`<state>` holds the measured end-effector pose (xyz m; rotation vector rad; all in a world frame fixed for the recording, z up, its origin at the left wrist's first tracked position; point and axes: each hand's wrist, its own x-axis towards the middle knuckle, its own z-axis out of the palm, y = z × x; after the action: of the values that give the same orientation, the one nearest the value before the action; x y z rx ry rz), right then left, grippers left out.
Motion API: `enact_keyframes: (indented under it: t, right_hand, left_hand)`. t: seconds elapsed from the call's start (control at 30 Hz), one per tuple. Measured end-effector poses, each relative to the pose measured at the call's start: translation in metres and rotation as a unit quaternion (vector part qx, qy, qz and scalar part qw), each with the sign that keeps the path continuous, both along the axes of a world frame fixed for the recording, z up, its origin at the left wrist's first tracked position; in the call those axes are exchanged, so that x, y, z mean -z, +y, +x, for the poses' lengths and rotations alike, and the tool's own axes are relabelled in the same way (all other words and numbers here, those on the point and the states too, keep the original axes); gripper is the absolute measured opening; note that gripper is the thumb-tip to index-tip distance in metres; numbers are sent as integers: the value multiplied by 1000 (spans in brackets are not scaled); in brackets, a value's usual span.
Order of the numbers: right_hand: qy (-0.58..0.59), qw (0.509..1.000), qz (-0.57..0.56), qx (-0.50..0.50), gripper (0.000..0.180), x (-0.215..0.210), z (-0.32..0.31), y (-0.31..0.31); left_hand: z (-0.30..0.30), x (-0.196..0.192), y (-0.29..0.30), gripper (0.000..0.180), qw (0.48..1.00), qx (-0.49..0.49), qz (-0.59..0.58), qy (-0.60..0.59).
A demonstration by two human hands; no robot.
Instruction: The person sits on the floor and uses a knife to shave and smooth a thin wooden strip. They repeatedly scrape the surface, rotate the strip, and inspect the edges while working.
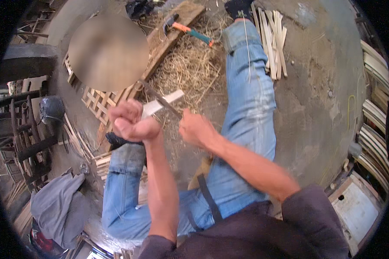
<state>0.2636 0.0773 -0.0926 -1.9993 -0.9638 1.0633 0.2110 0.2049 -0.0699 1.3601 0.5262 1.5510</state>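
Note:
My left hand (136,121) is closed around a pale flat wooden strip (173,96), which points up and to the right from my fist. My right hand (196,127) grips a long dark knife (162,101); its handle is mostly hidden in my fingers. The blade lies across the strip, its tip toward the upper left. Curly wood shavings (190,71) cover the floor just beyond both hands. A light wooden lattice (100,102) sits past my left hand, partly hidden by a round blurred patch.
A claw hammer (188,31) rests by a thick plank (186,13). Thin strips (272,41) are piled beyond my right leg. More slats (376,138) line the far right. A grey cloth (60,203) and dark wooden frames (28,129) are at left.

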Motion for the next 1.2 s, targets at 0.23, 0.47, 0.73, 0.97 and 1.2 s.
enact_keyframes:
  t: [0.23,0.47,0.73,0.97,1.2]
  right_hand:
    - [-76,997,2,6,26,47,15,-8]
    - [-24,998,-50,-37,30,7,6,-3]
    - [-64,995,-64,-46,29,32,19,-6]
    - [-33,995,-82,-47,30,15,15,-2]
    - [-26,996,-78,-17,31,35,13,-13]
  left_hand:
    - [18,2,3,40,999,6,-28,-16]
    - [15,4,0,39,999,-8,16,44]
    - [27,6,-3,40,997,-6,64,51]
    - [23,-1,-5,40,999,-10,13,33]
    - [26,-5,-5,41,999,9,-17,51]
